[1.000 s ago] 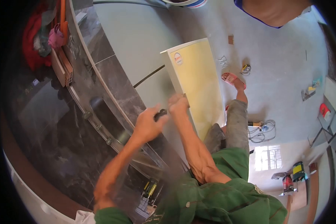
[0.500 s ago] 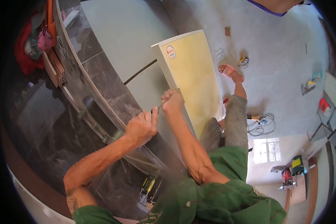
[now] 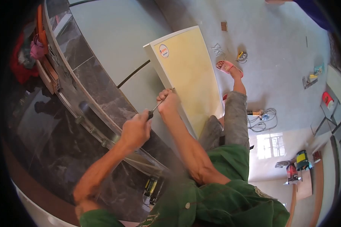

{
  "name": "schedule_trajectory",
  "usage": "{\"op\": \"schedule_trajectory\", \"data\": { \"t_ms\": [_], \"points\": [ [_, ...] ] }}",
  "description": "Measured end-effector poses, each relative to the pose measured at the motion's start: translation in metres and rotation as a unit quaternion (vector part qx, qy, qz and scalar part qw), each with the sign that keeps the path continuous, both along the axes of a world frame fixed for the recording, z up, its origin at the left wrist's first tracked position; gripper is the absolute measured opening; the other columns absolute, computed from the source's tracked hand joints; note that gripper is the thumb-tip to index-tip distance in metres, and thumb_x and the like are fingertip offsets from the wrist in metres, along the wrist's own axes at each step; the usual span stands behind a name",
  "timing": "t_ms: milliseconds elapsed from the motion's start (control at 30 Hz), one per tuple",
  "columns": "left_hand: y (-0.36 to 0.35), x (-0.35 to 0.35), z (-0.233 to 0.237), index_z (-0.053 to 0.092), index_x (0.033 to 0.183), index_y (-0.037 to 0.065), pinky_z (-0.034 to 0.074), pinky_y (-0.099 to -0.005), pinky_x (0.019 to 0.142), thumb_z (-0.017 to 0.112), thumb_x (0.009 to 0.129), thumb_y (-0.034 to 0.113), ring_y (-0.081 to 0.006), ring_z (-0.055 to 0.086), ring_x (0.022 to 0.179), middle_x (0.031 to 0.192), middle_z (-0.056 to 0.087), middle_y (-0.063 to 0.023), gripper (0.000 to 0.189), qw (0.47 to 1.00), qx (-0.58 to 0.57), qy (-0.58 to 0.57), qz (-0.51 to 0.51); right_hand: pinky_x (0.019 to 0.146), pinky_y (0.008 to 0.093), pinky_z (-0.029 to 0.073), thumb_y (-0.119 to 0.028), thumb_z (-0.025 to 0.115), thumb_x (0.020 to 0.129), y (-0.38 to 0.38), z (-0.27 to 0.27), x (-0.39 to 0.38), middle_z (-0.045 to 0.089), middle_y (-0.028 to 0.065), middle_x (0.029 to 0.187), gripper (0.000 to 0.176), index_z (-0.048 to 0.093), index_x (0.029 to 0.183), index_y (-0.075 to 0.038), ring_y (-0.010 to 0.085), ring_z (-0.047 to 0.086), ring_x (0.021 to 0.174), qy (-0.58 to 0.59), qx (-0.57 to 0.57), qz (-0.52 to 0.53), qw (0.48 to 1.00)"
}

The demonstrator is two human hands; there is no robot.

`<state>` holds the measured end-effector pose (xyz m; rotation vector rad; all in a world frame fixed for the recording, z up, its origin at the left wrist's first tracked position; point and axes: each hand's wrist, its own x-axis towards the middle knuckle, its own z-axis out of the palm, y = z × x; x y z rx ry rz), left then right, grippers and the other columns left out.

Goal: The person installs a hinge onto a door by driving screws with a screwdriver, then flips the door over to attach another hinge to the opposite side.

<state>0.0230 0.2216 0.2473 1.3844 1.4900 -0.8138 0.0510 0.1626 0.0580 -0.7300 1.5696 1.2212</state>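
My left hand is wrapped around the black handle of a screwdriver. Its thin metal shaft points up and right toward my right hand. That hand is closed, its fingers curled where the shaft's tip ends, against the near edge of a yellow-faced door panel. What the right fingers pinch, and the screwdriver's tip, are hidden. The panel stands out from a cabinet and carries a round white sticker at its upper corner.
A dark marble-look countertop runs along my left. On the grey floor lie a tape measure, an angle grinder with its cord, a small brown block and a red container. Another person's dark blue clothing shows at upper right.
My left hand has drawn back down and left from my right hand, so more of the screwdriver shows. The whole view has shifted slightly. The other person's clothing has moved right.
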Motion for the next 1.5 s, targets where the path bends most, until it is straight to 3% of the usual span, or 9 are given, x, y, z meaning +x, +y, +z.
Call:
{"op": "schedule_trajectory", "data": {
  "t_ms": [100,200,400,600,833,967,1067,1267,1500],
  "points": [
    [-0.005,-0.003,0.004,0.054,0.121,-0.005,0.046,-0.028,0.044,0.055,0.093,0.013,-0.0185,0.059,0.062,0.083,0.061,-0.0155,0.032,0.925,0.136,-0.078,-0.347,0.048,0.0281,0.03,-0.015,0.036,0.1,-0.003,0.002,-0.005,0.041,-0.0013,0.064,0.016,0.042,0.085,-0.012,0.0134,0.037,0.049,-0.011,-0.003,-0.005,1.0],
    [0.003,-0.007,0.001,0.053,0.122,-0.006,0.046,-0.0284,0.043,0.055,0.093,0.013,-0.0206,0.06,0.062,0.083,0.062,-0.0177,0.035,0.917,0.182,-0.144,-0.325,0.047,0.0288,0.032,-0.016,0.039,0.099,-0.003,-0.002,-0.012,0.045,-0.0005,0.065,0.013,0.046,0.089,-0.011,0.014,0.04,0.049,-0.008,-0.01,-0.042,0.999],
    [0.007,0.008,0.016,0.055,0.117,-0.004,0.045,-0.028,0.041,0.054,0.093,0.013,-0.0191,0.059,0.06,0.078,0.06,-0.0167,0.03,0.931,-0.056,0.011,0.36,0.046,0.0286,0.032,-0.016,0.036,0.1,-0.001,-0.005,-0.012,0.046,-0.0003,0.065,0.016,0.046,0.089,-0.012,0.0138,0.04,0.049,0.006,-0.015,-0.035,0.999],
    [-0.007,-0.008,-0.002,0.058,0.113,-0.003,0.044,-0.0276,0.039,0.054,0.094,0.014,-0.0173,0.057,0.057,0.074,0.058,-0.015,0.026,0.942,0.123,-0.066,-0.307,0.047,0.0281,0.033,-0.017,0.037,0.1,-0.005,-0.001,-0.012,0.045,-0.0005,0.065,0.016,0.046,0.088,-0.012,0.014,0.04,0.048,0.0,-0.016,-0.022,1.0],
    [0.011,0.003,0.005,0.056,0.115,-0.01,0.045,-0.028,0.04,0.055,0.093,0.014,-0.02,0.057,0.058,0.08,0.056,-0.0158,0.032,0.896,0.164,-0.11,-0.397,0.051,0.0282,0.031,-0.016,0.035,0.101,-0.004,-0.001,-0.009,0.041,-0.0009,0.066,0.018,0.042,0.085,-0.012,0.0135,0.036,0.051,-0.001,-0.013,-0.038,0.999],
    [0.008,0.011,0.012,0.054,0.118,-0.01,0.046,-0.0285,0.041,0.056,0.093,0.015,-0.0192,0.056,0.057,0.08,0.056,-0.0155,0.035,0.996,0.02,-0.051,0.071,0.047,0.0281,0.031,-0.014,0.038,0.098,0.001,0.003,-0.005,0.045,-0.0008,0.065,0.011,0.045,0.09,-0.012,0.0134,0.038,0.048,-0.011,-0.008,-0.048,0.999],
    [0.008,0.01,0.011,0.053,0.12,-0.009,0.047,-0.029,0.042,0.056,0.093,0.016,-0.018,0.055,0.056,0.079,0.056,-0.015,0.037,0.925,-0.081,0.017,0.37,0.047,0.0281,0.031,-0.013,0.038,0.098,-0.002,0.001,-0.006,0.045,-0.0008,0.065,0.011,0.045,0.09,-0.012,0.0133,0.037,0.048,0.003,-0.015,-0.045,0.999],
    [-0.011,0.003,-0.002,0.052,0.125,-0.007,0.049,-0.0299,0.044,0.056,0.093,0.016,-0.0175,0.056,0.057,0.08,0.057,-0.015,0.039,0.962,0.075,-0.037,-0.261,0.047,0.0281,0.03,-0.014,0.037,0.098,-0.005,0.008,0.002,0.042,-0.0017,0.065,0.012,0.045,0.089,-0.012,0.0129,0.037,0.048,-0.02,0.025,-0.022,0.999],
    [-0.018,-0.008,0.004,0.051,0.127,-0.005,0.05,-0.0307,0.046,0.055,0.091,0.013,-0.0213,0.061,0.066,0.088,0.06,-0.0176,0.04,0.942,0.188,-0.073,-0.269,0.053,0.03,0.031,-0.014,0.034,0.1,-0.009,0.003,-0.003,0.041,0.0004,0.067,0.017,0.042,0.086,-0.011,0.0152,0.037,0.054,-0.031,0.039,-0.012,0.999]
  ]
}}
